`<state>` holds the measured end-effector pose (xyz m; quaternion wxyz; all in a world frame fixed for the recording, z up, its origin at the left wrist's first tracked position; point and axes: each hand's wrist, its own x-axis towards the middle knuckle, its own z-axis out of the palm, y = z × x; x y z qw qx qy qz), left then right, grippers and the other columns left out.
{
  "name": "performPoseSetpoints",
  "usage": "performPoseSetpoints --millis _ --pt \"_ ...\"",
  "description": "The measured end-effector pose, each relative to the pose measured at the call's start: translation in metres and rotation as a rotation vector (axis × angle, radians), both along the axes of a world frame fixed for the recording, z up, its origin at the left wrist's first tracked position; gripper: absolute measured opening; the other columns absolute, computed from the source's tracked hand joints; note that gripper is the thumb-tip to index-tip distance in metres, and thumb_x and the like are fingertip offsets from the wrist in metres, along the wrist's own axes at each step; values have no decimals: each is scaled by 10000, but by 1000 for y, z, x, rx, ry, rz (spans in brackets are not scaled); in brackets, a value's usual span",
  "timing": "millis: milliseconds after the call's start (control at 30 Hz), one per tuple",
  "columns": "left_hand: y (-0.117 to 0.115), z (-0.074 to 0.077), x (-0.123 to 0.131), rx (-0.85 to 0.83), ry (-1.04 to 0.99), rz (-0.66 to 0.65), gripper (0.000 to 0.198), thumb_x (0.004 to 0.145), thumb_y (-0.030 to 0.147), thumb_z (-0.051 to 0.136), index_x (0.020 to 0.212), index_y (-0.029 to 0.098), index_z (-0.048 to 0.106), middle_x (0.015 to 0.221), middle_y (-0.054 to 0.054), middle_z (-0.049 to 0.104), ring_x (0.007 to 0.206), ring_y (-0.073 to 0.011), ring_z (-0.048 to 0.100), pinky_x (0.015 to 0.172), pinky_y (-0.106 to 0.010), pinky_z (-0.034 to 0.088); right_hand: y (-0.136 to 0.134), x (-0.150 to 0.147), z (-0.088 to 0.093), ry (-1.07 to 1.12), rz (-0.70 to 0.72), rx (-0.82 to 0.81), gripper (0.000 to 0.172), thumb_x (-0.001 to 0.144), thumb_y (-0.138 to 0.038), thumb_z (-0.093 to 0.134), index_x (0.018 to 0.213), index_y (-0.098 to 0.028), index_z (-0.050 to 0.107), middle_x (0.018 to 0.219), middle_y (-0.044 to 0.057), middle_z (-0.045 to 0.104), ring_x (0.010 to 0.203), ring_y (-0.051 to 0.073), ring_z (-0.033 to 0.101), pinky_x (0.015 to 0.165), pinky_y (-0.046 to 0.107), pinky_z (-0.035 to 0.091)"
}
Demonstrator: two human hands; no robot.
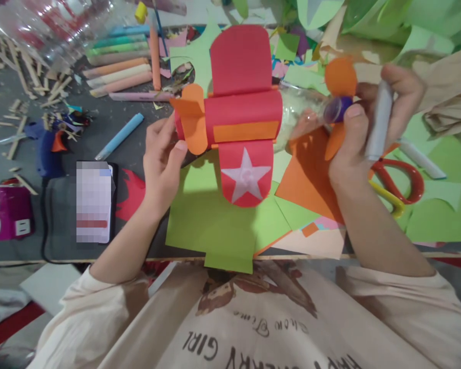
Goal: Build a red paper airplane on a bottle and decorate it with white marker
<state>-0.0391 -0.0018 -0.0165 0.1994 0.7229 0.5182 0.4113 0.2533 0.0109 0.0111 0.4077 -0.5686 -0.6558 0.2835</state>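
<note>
A toy airplane made from a plastic bottle wrapped in red paper hangs level over the table. Its wings are red, the lower one bearing a white star. At the tail, by the orange paper fins, my left hand is closed on the bottle's end. My right hand pinches the purple bottle cap at the nose, where an orange paper propeller sits. A whitish marker is tucked between the fingers of that same hand.
Green paper sheets and orange paper lie beneath the airplane. Red and yellow scissors rest at right. On the left are a phone, a blue marker, a blue glue gun and several other markers.
</note>
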Motion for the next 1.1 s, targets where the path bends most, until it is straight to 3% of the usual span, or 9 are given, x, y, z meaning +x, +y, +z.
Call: performPoseSetpoints --millis 167,300,467,600,767,933,1000,1100 --pt "-2 -5 -1 -24 67 -68 421 1036 451 452 1434 315 464 1369 -57 508 1248 -209 532 1018 -399 519 -9 8 -11 -60 -61 23 295 891 -433 640 1163 -351 563 1128 92 600 1079 300 644 765 421 559" --pt "0 -10 -3 -21 34 -93 415 1036 481 420 1428 353 461 1433 -57 464 1318 -258 479 1035 -420 525 -3 20 -26 -65 -257 261 274 925 -450 523 1169 -331 487 1114 119 590 1029 281 648 787 434 540" --pt "5 -17 -1 -47 -10 -200 599 999 463 528 1499 307 239 1513 -72 313 1318 -259 472 1020 -375 550 7 29 -35 69 -177 366 321 893 -459 560 1166 -314 470 986 102 639 943 247 653 781 404 533" --pt "6 -19 5 -18 -18 -179 582 970 472 579 1455 309 300 1500 -44 308 1419 -296 365 1085 -399 510 7 28 -33 180 -138 413 312 886 -405 612 1164 -294 525 985 101 656 943 237 649 820 416 527" --pt "6 -18 9 -12 14 -129 561 969 456 574 1439 299 310 1542 -67 290 1417 -303 379 1044 -428 525 8 25 -35 108 -156 416 344 901 -479 588 1181 -295 512 1047 116 646 997 246 668 882 433 549" --pt "11 -16 8 -58 38 -97 582 940 442 612 1420 299 315 1502 -93 402 1375 -277 454 1077 -471 503 9 17 -26 180 -176 613 284 899 -465 654 1137 -309 641 1027 71 646 920 217 687 876 408 543" --pt "16 -11 7 -91 25 -112 587 906 438 661 1385 286 356 1444 -97 465 1336 -262 501 1080 -469 504 7 11 -16 179 -170 603 224 921 -404 650 1124 -320 691 1002 49 674 921 201 698 879 389 527" --pt "24 -4 7 -140 -18 -199 545 879 419 695 1317 287 398 1400 -95 506 1329 -253 518 1070 -452 517 7 -2 2 208 -88 504 302 914 -553 599 1003 -297 731 910 38 691 771 194 718 651 330 537"
